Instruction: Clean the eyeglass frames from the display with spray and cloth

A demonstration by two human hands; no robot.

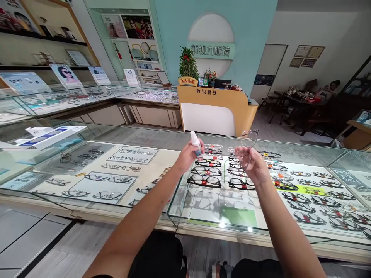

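Note:
In the head view my left hand (pixel 188 155) is closed around a small white spray bottle (pixel 196 143), held upright with a slight tilt. To its right, my right hand (pixel 254 165) pinches a pair of eyeglasses (pixel 249 138) with a thin dark frame, raised above the counter. Part of the eyeglasses is hidden by my fingers. The bottle and the eyeglasses are apart. Both hands hover over a glass display case (pixel 203 226), where several rows of dark-framed glasses (pixel 206 180) with red tags lie beneath the glass.
A white box (pixel 55 138) rests on the glass at the left. Past the case stands a yellow and white cashier desk (pixel 208 112) with a potted plant (pixel 188 63). More display counters (pixel 150 94) line the back left. A person (pixel 329 90) sits by a table at the far right.

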